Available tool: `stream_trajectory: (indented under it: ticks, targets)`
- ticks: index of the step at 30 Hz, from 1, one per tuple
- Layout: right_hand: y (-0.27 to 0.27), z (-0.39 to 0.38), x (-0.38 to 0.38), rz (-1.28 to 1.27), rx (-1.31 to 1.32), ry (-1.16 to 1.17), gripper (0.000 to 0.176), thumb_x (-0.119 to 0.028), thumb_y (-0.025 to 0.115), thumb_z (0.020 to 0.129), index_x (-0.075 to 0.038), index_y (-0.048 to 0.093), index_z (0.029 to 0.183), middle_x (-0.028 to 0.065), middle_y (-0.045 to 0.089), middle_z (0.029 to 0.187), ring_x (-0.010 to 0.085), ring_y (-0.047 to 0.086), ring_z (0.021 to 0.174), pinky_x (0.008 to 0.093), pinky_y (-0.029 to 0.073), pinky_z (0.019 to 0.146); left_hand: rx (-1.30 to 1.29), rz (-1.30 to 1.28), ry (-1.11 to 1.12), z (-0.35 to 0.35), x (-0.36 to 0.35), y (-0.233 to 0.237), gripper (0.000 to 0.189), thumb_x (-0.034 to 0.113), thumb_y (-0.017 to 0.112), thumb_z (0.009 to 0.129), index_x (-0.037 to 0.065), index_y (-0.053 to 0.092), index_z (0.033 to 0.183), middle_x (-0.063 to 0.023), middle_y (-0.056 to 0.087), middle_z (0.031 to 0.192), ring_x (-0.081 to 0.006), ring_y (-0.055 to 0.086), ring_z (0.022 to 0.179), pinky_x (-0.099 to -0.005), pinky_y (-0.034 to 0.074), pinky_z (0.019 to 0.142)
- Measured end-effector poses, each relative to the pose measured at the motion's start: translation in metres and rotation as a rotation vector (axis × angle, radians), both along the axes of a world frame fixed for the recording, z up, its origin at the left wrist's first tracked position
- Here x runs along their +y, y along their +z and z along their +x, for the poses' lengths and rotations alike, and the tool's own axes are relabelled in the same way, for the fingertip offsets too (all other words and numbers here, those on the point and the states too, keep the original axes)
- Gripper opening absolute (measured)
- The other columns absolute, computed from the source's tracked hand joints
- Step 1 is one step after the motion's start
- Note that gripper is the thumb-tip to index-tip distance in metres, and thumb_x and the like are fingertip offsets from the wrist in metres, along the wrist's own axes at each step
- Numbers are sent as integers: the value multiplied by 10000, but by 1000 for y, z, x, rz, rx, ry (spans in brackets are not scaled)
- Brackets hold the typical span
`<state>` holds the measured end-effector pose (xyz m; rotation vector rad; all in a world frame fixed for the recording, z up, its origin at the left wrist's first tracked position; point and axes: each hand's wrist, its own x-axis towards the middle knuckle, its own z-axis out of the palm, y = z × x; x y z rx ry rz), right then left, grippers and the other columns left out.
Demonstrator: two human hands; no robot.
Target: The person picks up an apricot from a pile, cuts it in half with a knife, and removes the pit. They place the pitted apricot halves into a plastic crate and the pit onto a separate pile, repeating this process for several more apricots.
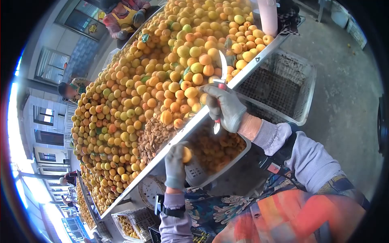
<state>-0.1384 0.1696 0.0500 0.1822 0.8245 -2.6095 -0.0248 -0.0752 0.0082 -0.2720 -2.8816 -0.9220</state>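
Observation:
My right hand (229, 106), in a grey glove, is closed around a red-handled knife (223, 67). Its curved blade points up over the fruit, and a shorter metal end sticks out below the fist. In my left hand (175, 167), also gloved, is an apricot (187, 154), held over the table edge. Beyond both hands spreads a large heap of apricots (133, 105) in yellow, orange and green tones. A pile of brown pits (156, 137) lies by the table's near rim. Below my hands, a crate (233, 162) holds orange apricot pieces, partly blurred.
The table's metal rim (162, 150) runs diagonally before me. A dark-bottomed plastic crate (306, 93) stands at right, a crate of apricots (135, 222) at lower left. A pink bottle (268, 18) stands on the table corner. Other people (125, 18) are across and farther along.

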Motion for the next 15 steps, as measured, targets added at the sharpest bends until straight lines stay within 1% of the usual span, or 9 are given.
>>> stream_trajectory:
  ticks: [2, 4, 5, 9, 10, 11, 12, 14, 15]
  targets:
    - [2, 0, 1, 7, -18, 2, 88, -180, 573, 907, -100, 565, 942, -35, 431, 566, 62, 330, 416, 226, 292, 375, -402, 520, 382, 12, 45, 47, 367, 115, 632, 870, 43, 558, 1222, -80, 630, 949, -186, 601, 828, -285, 492, 751]
    - [3, 1, 0, 26, -10, 32, 88, -183, 587, 904, -100, 566, 921, -36, 439, 571, 61, 337, 410, 222, 291, 378, -262, 541, 438, 5, 36, 45, 426, 113, 651, 839, 37, 547, 1246, -106, 624, 1022, -206, 591, 884, -314, 476, 836]
    - [6, 3, -2, 47, -36, 28, 86, -184, 608, 896, -105, 574, 887, -42, 437, 574, 55, 340, 404, 220, 284, 380, 88, 74, 324, -11, 23, 43, 458, 158, 669, 834, 32, 536, 1254, -121, 613, 1086, -192, 589, 899, -303, 485, 812]
    - [7, 9, -13, 101, -122, 100, 82, -193, 640, 879, -136, 586, 856, -53, 443, 585, 47, 340, 396, 211, 264, 379, 54, 79, 442, -69, -1, 38, 523, 228, 697, 800, 61, 531, 1267, -126, 609, 1143, -231, 584, 993, -335, 470, 867]
    - [0, 8, -12, 47, -75, 190, 168, -207, 667, 831, -157, 558, 949, -53, 491, 659, 47, 411, 452, 225, 319, 380, 82, -174, 415, -84, -3, 35, 533, 247, 696, 787, 85, 534, 1268, -127, 606, 1159, -262, 568, 1039, -360, 456, 896]
    - [-4, 9, -13, 57, -83, 185, 177, -207, 669, 830, -153, 555, 953, -51, 487, 650, 47, 409, 449, 221, 315, 378, 112, -424, 382, -96, -4, 31, 544, 266, 696, 774, 109, 537, 1270, -128, 603, 1175, -293, 553, 1086, -384, 442, 926]
    - [-1, 11, -14, 67, -93, 181, 185, -206, 672, 829, -149, 552, 958, -50, 483, 640, 48, 407, 446, 217, 311, 375, 114, -420, 373, -104, -5, 30, 544, 266, 696, 774, 109, 537, 1270, -128, 603, 1175, -293, 553, 1086, -384, 442, 926]
    - [-1, 11, -10, 85, -81, 198, 189, -211, 676, 829, -145, 548, 952, -48, 479, 634, 50, 401, 438, 216, 305, 370, -48, -522, 322, -114, -7, 24, 534, 275, 687, 764, 148, 546, 1263, -127, 595, 1195, -336, 530, 1117, -420, 419, 959]
    - [-1, 10, -9, 101, -62, 228, 193, -215, 680, 829, -142, 545, 947, -46, 474, 627, 51, 395, 430, 215, 300, 366, -61, -511, 327, -116, -4, 24, 537, 266, 697, 754, 164, 550, 1260, -136, 593, 1192, -348, 541, 1095, -421, 430, 949]
